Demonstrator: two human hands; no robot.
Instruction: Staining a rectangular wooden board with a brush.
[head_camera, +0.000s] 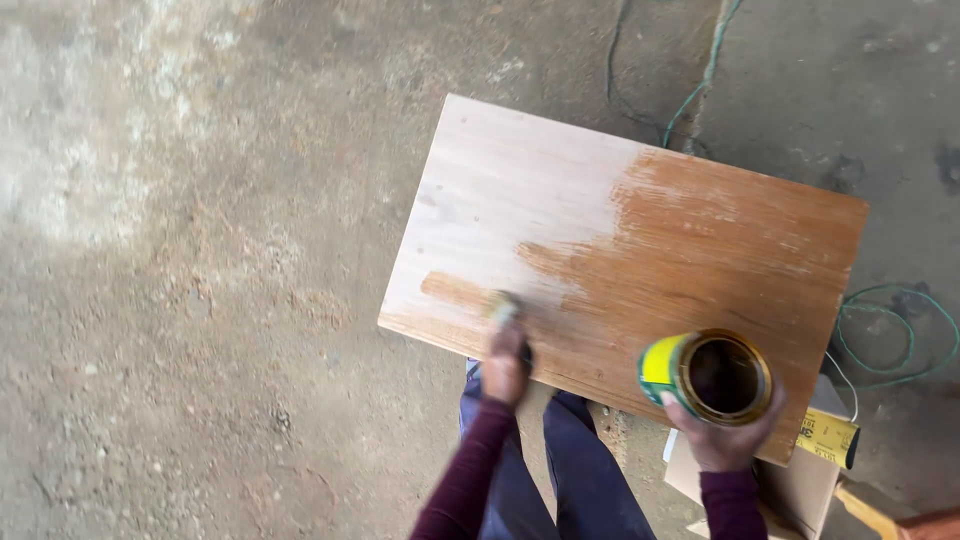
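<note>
A rectangular wooden board (520, 190) lies flat in front of me, its right part stained brown and its left part pale and bare. My left hand (505, 365) grips a paintbrush (505, 310) whose bristles press on the board's near edge, at the end of a brown streak. My right hand (722, 435) holds an open round tin (706, 376) with a yellow and green label, tilted toward me, dark liquid inside. The tin hovers over the stained near right corner.
A rough concrete floor (200, 250) surrounds the board. A green cord (895, 335) loops at the right and another runs off at the top. A cardboard box (800, 490) and a yellow-labelled object (828, 438) sit under the board's right corner. My legs are below.
</note>
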